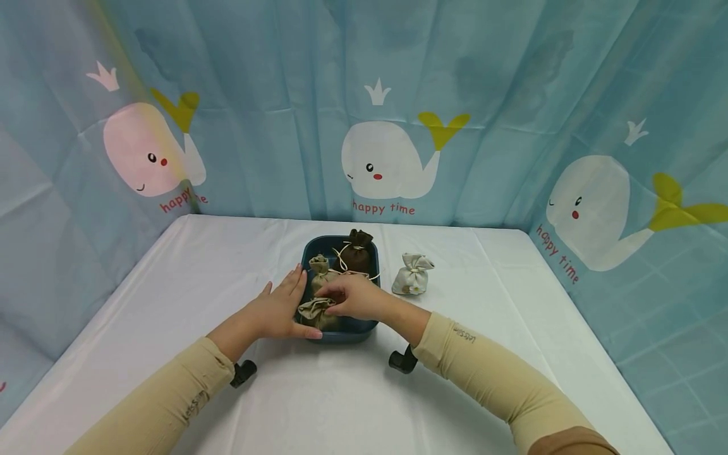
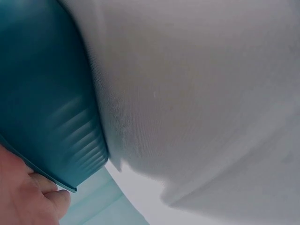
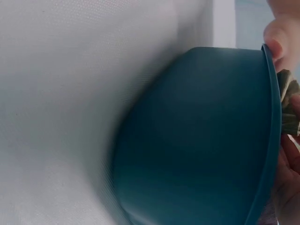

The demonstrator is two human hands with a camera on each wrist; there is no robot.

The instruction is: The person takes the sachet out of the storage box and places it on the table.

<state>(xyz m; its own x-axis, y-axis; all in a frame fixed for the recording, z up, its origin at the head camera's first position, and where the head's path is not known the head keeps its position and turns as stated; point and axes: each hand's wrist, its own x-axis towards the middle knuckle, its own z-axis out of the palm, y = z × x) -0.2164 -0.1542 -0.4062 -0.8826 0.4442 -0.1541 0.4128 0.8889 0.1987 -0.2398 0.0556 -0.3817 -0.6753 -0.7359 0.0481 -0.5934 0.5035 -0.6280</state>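
A dark teal plastic bin stands on the table with several drawstring pouches in it. My left hand rests along its left rim, fingers straight and the thumb across the front corner. In the left wrist view that hand lies over the bin's edge. My right hand reaches in over the right side and pinches the gathered top of an olive pouch at the front left. Behind it are another olive pouch and a dark brown pouch with a pale cord.
A whitish pouch with a small flower stands on the table right of the bin. White cloth covers the table. A blue curtain printed with whales hangs along the back and both sides.
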